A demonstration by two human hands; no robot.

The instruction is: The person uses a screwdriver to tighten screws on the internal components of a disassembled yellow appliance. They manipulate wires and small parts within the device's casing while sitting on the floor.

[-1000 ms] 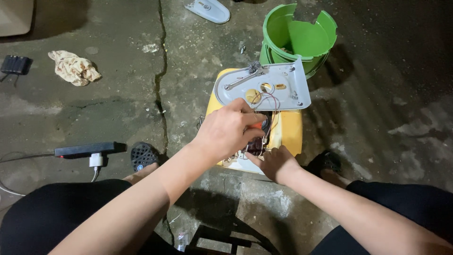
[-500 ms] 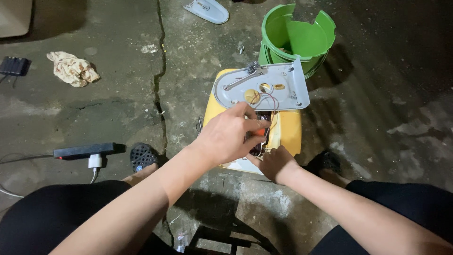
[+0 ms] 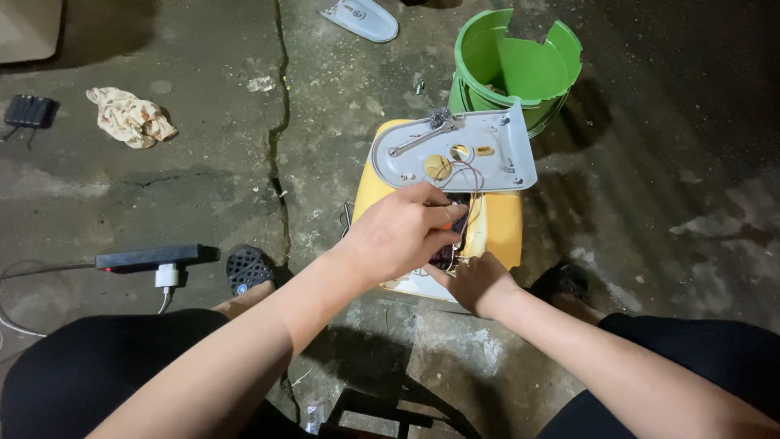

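Your left hand (image 3: 402,232) has barely shifted over the last second, fingers still curled around a small orange-tipped tool (image 3: 449,216) inside the open yellow appliance (image 3: 496,228) on the floor. Your right hand (image 3: 475,280), loosely curled, steadies its near edge. The grey cover (image 3: 459,154) stays propped open.

Cracked, perhaps damp, concrete floor (image 3: 203,187)
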